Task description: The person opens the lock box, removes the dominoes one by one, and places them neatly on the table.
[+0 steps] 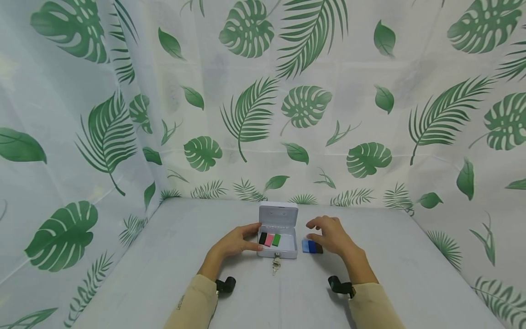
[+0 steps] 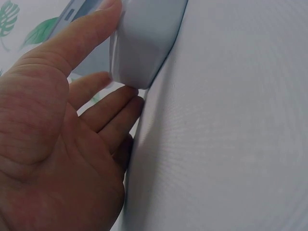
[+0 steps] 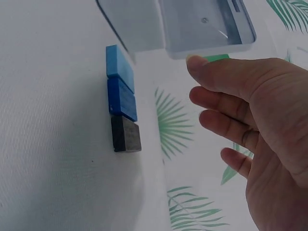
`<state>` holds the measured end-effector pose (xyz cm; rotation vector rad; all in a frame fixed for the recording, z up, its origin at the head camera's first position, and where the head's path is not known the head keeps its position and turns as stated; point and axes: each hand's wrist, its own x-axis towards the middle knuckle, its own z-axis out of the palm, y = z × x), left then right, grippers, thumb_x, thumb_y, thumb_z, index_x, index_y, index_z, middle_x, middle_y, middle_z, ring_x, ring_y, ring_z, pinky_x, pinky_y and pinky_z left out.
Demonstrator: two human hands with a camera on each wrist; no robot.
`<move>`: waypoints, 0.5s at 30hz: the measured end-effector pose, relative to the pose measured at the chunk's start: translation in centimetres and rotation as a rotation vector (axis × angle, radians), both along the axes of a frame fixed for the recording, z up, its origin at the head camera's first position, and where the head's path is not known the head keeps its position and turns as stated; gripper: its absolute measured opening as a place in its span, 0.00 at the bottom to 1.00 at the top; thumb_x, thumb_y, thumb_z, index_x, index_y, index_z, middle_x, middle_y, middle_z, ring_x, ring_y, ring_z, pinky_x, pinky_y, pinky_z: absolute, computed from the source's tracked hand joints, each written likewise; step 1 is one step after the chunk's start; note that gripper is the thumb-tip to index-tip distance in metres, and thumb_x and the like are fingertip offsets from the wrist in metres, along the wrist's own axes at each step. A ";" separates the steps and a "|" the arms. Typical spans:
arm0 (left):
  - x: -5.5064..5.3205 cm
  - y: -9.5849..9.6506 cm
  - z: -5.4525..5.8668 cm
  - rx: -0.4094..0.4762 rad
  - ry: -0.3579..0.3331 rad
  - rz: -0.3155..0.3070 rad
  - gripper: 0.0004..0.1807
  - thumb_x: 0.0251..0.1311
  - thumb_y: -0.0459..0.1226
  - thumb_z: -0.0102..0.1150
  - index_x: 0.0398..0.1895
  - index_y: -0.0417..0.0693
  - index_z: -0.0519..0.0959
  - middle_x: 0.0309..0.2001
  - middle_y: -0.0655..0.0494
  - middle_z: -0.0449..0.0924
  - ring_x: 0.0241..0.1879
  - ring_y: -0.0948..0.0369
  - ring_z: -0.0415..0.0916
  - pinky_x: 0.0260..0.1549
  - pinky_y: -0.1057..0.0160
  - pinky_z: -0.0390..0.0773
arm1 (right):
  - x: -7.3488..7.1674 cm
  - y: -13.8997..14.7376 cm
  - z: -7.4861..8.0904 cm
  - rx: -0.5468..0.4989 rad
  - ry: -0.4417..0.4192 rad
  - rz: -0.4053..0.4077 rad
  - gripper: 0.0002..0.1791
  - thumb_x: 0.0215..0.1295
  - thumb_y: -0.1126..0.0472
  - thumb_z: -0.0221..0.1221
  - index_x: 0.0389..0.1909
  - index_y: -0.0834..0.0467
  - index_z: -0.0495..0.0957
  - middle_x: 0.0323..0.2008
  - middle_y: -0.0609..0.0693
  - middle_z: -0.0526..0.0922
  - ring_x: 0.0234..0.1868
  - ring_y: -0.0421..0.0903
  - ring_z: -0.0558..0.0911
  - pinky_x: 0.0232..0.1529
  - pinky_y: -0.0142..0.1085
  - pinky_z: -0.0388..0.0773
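Your left hand (image 1: pixel 234 241) has a spread grip, thumb touching the front left corner of the white box (image 1: pixel 288 254) and fingers against its left side; your right hand (image 1: pixel 331 234) has a loosely spread grip, nothing between thumb and fingers, near three blocks right of the box. In the box lie a black block (image 1: pixel 262 238), a pink block (image 1: pixel 269 240) and a green block (image 1: pixel 277 240), side by side from the left, with box floor showing to their right. Its lid (image 1: pixel 277 215) stands raised at the back, and keys (image 1: pixel 276 264) hang from the front. Outside, a light blue block (image 3: pixel 120 69), a dark blue block (image 3: pixel 122 100) and a brown block (image 3: pixel 127 134) sit in a touching row, a narrow gap from the box's right wall. You have wide desk (image 1: pixel 279 301) in front and to both sides; leafy cloth (image 1: pixel 316 192) borders its far edge.
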<state>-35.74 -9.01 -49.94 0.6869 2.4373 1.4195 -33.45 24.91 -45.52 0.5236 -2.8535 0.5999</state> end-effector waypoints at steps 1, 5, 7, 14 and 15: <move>0.0 0.0 0.0 0.001 -0.001 0.000 0.49 0.56 0.50 0.78 0.80 0.53 0.65 0.77 0.53 0.67 0.79 0.51 0.62 0.78 0.43 0.58 | 0.0 0.0 0.1 -0.003 -0.003 0.000 0.17 0.64 0.59 0.72 0.53 0.59 0.87 0.48 0.52 0.89 0.51 0.54 0.82 0.64 0.58 0.69; 0.1 0.0 0.1 0.005 0.004 -0.003 0.49 0.56 0.49 0.78 0.80 0.53 0.65 0.77 0.52 0.68 0.79 0.50 0.62 0.78 0.41 0.58 | 0.0 -0.3 0.3 -0.009 -0.012 0.003 0.17 0.65 0.58 0.71 0.54 0.58 0.86 0.49 0.52 0.89 0.52 0.53 0.82 0.65 0.58 0.69; 0.1 0.0 0.1 0.004 0.007 -0.004 0.49 0.56 0.49 0.78 0.80 0.53 0.65 0.77 0.53 0.68 0.78 0.51 0.62 0.78 0.41 0.58 | 0.0 -0.5 0.4 -0.022 -0.022 0.004 0.18 0.66 0.58 0.71 0.54 0.57 0.86 0.50 0.52 0.89 0.52 0.53 0.81 0.63 0.58 0.71; 0.0 0.0 -0.1 -0.010 0.011 0.000 0.49 0.56 0.51 0.77 0.80 0.54 0.65 0.77 0.54 0.68 0.78 0.52 0.63 0.79 0.43 0.57 | 0.2 -1.1 0.8 -0.089 -0.005 0.023 0.16 0.66 0.58 0.70 0.54 0.55 0.86 0.51 0.51 0.88 0.53 0.52 0.82 0.52 0.51 0.83; 0.0 0.0 -0.1 -0.010 0.012 0.000 0.49 0.56 0.51 0.77 0.80 0.54 0.65 0.77 0.53 0.68 0.78 0.52 0.63 0.79 0.43 0.57 | 0.2 -1.2 0.8 -0.096 -0.001 0.025 0.16 0.66 0.58 0.70 0.54 0.54 0.86 0.51 0.51 0.88 0.53 0.52 0.82 0.52 0.50 0.83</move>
